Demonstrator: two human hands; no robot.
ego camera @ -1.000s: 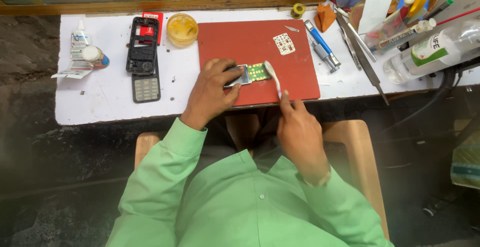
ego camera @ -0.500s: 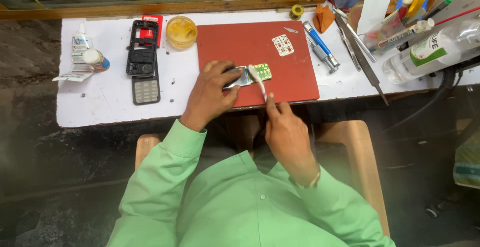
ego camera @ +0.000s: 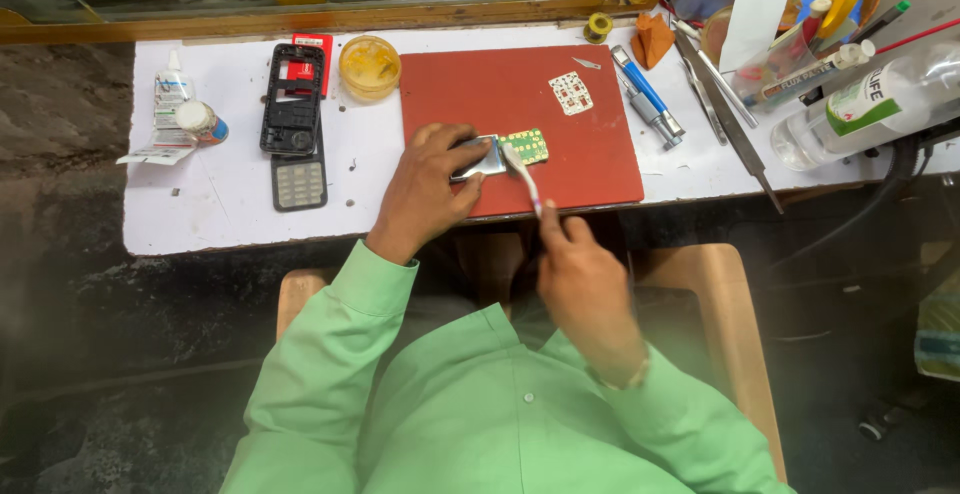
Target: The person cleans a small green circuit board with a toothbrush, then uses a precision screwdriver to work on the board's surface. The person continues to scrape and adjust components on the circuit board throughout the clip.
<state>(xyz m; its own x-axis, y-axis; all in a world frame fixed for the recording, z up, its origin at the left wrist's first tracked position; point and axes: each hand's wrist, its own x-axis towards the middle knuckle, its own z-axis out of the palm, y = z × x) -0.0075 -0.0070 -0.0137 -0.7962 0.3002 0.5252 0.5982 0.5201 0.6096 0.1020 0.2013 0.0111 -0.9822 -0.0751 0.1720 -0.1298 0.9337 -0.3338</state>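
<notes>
The person's left hand lies on the red mat, its fingers pressed down on the silver end of a small circuit board. The board sits near the mat's front edge, its long axis running roughly left to right; the green end with its grid of pads points to the right, and the silver end is partly hidden under the left fingertips.

The right hand is closed around the handle of a white brush, pinching it between thumb and fingers. The brush is tilted, with its long axis running from the hand up and to the left, and its head points at the board, touching it about where the silver part meets the green. The right hand itself sits off the counter, in front of the mat's front edge.

Farther back on the mat lies a small white keypad sheet. To the left of the mat, on the white counter, stand a round yellow tub, a black phone frame and a grey keypad panel just in front of it. To the right of the mat lie a blue-handled tool and tweezers.
</notes>
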